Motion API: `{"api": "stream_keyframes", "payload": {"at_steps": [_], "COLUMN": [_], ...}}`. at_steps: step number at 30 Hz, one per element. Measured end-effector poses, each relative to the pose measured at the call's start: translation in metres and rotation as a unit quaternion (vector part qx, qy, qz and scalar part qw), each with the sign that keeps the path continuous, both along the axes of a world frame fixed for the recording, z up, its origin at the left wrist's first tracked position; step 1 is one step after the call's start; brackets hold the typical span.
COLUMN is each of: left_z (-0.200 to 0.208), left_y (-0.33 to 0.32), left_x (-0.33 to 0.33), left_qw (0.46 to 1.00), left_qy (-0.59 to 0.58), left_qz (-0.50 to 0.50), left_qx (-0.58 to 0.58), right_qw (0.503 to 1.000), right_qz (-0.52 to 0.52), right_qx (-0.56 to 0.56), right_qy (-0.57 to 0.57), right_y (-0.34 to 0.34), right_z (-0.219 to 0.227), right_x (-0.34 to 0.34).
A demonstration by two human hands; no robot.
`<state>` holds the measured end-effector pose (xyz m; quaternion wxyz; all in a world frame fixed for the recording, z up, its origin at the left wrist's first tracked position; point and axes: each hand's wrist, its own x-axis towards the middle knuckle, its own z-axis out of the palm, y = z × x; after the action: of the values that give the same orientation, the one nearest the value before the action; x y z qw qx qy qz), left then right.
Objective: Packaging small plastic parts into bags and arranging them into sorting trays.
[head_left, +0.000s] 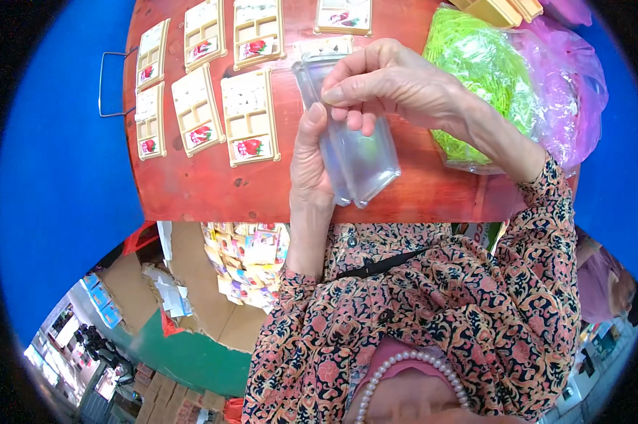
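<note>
In front of me, over the red table, I hold clear plastic covers (365, 166), long and box-shaped, seemingly nested together and tilted. My left hand (312, 159) grips their left side, thumb up along the edge. Curled over the upper part, my right hand (396, 85) pinches at the rim; whether it has a single cover's edge between its fingertips I cannot tell. Left of my hands lie several cream compartment trays (250, 120), each with small white pieces and a strawberry-printed card. Another tray (324, 48) is partly hidden behind the covers.
On the right of the red table (213, 194) lie a clear bag of lime-green strands (474, 85) and a pink plastic bag (566, 92). Stacked yellow trays (499, 10) stand beyond them. Below the table's near edge, a cardboard box (198, 283) holds small colourful packets (244, 261).
</note>
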<state>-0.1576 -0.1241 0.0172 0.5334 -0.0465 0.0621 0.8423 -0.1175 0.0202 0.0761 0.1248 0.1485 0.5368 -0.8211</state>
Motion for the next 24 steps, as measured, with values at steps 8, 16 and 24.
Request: {"api": "stream_keyframes", "payload": {"at_steps": [8,16,24], "left_z": [-0.001,0.009,0.012], "left_y": [-0.002,-0.01,-0.015], "left_x": [-0.005,-0.005,-0.012], "left_qw": [0.96,0.961,0.959], "left_qy": [0.177,0.205,0.213], "left_qz": [0.112,0.095,0.089], "left_qx": [-0.188,-0.157,-0.162], "right_qw": [0.993,0.996,0.997], "right_qz": [-0.009,-0.002,0.005], "right_qx": [0.103,0.068,0.055], "right_qy": [0.051,0.063,0.048], "right_y": [-0.004,-0.004,-0.01], "right_z": [0.0,-0.002,-0.003], "right_x": [0.0,-0.005,-0.012]}}
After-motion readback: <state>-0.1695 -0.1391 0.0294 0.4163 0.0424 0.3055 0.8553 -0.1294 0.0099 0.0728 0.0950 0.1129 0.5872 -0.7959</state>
